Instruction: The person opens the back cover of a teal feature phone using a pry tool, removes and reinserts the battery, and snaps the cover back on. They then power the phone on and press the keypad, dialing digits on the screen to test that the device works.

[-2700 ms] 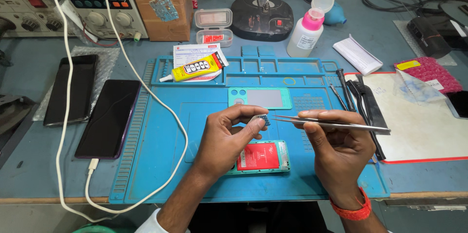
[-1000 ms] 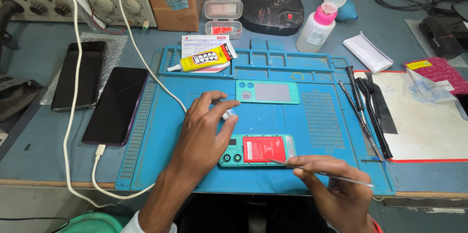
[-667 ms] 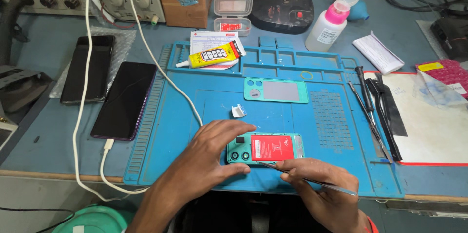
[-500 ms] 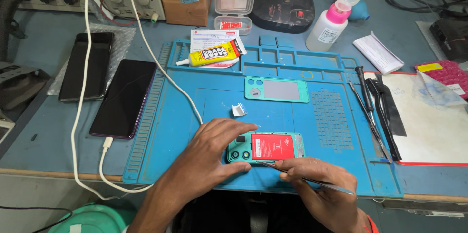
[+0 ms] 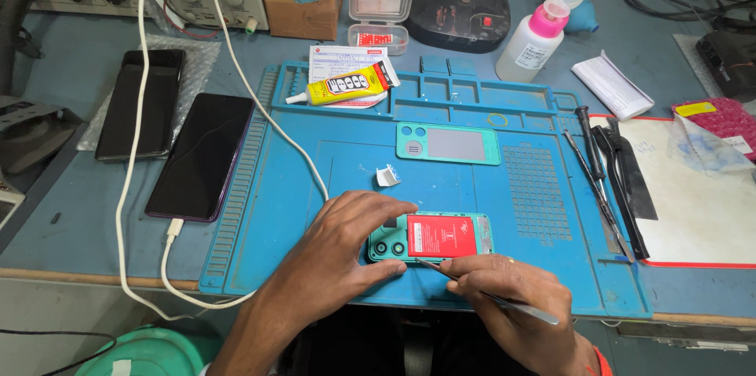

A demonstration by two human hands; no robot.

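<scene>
Opened phone (image 5: 441,236) lies under left hand (image 5: 346,244), beside right hand (image 5: 508,297).

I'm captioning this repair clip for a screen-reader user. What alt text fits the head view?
A left hand steadies an opened teal phone with a red battery on a blue work mat while the right hand works metal tweezers at its lower edge. A teal back cover and glue tube lie beyond.

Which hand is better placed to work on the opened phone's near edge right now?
Right. The right hand holds the metal tweezers with their tip at the opened phone along its near edge. The left hand lies on the phone's camera end, pinning it to the blue mat.
</scene>
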